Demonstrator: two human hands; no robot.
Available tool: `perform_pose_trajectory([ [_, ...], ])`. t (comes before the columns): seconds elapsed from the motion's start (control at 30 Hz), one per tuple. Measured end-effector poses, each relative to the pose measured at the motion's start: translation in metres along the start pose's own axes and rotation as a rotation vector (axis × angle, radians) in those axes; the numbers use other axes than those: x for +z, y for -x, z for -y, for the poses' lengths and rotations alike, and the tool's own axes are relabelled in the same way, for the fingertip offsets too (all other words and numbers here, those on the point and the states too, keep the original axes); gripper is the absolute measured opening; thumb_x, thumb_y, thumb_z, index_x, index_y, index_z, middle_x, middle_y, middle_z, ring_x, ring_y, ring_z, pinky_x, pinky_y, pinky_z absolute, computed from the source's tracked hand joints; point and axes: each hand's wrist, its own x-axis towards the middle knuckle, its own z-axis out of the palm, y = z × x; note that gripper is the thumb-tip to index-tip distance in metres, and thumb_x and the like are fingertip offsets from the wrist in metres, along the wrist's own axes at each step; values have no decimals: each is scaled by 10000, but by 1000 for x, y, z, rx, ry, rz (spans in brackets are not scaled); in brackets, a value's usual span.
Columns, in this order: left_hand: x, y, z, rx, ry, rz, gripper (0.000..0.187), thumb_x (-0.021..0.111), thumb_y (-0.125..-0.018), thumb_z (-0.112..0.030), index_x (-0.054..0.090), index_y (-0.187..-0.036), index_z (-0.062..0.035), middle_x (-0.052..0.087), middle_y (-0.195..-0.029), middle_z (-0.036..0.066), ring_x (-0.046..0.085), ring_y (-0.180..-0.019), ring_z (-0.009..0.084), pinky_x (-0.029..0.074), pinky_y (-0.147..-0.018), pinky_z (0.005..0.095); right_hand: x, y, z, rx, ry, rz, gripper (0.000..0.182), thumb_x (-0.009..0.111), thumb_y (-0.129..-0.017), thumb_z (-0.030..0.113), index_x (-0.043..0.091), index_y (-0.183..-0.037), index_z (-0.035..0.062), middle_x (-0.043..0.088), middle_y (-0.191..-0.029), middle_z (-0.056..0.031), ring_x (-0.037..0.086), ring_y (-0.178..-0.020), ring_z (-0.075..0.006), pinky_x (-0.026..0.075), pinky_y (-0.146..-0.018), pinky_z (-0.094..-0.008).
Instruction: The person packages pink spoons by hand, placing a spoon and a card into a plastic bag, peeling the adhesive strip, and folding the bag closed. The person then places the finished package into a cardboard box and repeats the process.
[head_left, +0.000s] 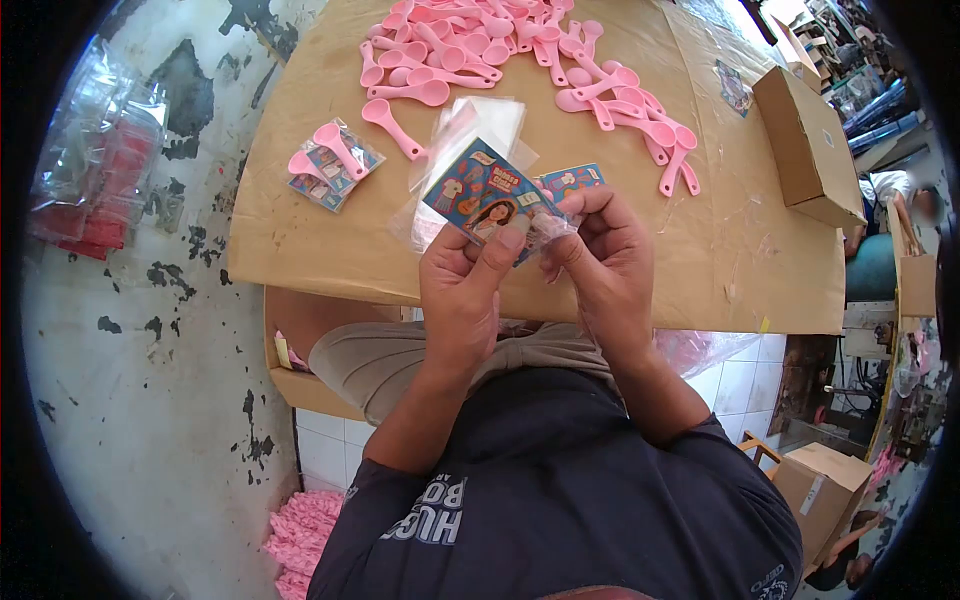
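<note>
My left hand (462, 285) pinches a blue printed card (478, 192) between thumb and fingers, holding it tilted above the table's near edge. At the card's right end, my right hand (612, 265) has its thumb and fingers closed on a crumpled clear plastic bag (552, 228). Another blue card (572, 177) lies behind my right fingers, partly hidden. Beneath and beyond the held card is a stack of clear plastic bags (497, 120). One pink spoon (393, 128) rests just left of that stack. Farther left, two pink spoons (338, 150) lie on bagged cards (325, 197).
A heap of pink spoons (455, 50) covers the far side of the brown table (690, 260), with more spoons (625, 105) trailing right. A cardboard box (808, 145) stands at the right edge. Plastic packs (95, 150) hang on the left wall. A person (850, 550) shows at lower right.
</note>
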Motion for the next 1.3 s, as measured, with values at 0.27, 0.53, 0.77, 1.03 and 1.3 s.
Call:
perform_pose_trajectory([
  [0.27, 0, -1, 0, 35, -27, 51, 443, 654, -998, -26, 541, -1426, -16, 658, -1340, 156, 622, -1243, 183, 488, -1067, 344, 6, 4, -6, 28, 60, 3, 209, 635, -1028, 57, 658, -1212, -40, 708, -946, -41, 657, -769, -83, 571, -693, -244],
  [0.53, 13, -20, -25, 160, 288, 227, 680, 512, -1049, -70, 207, -1651, -154, 454, -1531, 301, 487, -1416, 400, 444, -1159, 509, 5, 10, 6, 76, 115, 41, 185, 660, -1001, 28, 652, -1168, -52, 695, -883, -41, 622, -717, -31, 510, -562, -185],
  [0.77, 9, -22, -28, 100, 439, 272, 616, 494, -1063, -103, 244, -1624, -142, 569, -1398, 260, 562, -1338, 381, 477, -1132, 524, 17, 15, 13, 80, 70, 64, 132, 652, -1003, 28, 627, -1118, -31, 666, -896, -38, 600, -670, -38, 497, -545, -183],
  [1.03, 22, -19, -19, 81, 268, 357, 576, 505, -1064, -113, 267, -1586, -61, 613, -1115, 149, 674, -1064, 273, 582, -1006, 491, 10, 15, -2, 3, 148, -59, 209, 751, -927, 18, 548, -947, 62, 587, -872, 25, 542, -716, -27, 457, -597, -194],
  [1.3, 35, -10, -11, 16, 264, 335, 564, 520, -1064, -128, 294, -1570, -17, 585, -1049, 115, 629, -991, 225, 579, -915, 436, 4, 3, 1, -157, 244, -149, 339, 806, -848, 35, 481, -915, 102, 498, -859, 57, 476, -765, -4, 398, -643, -185],
])
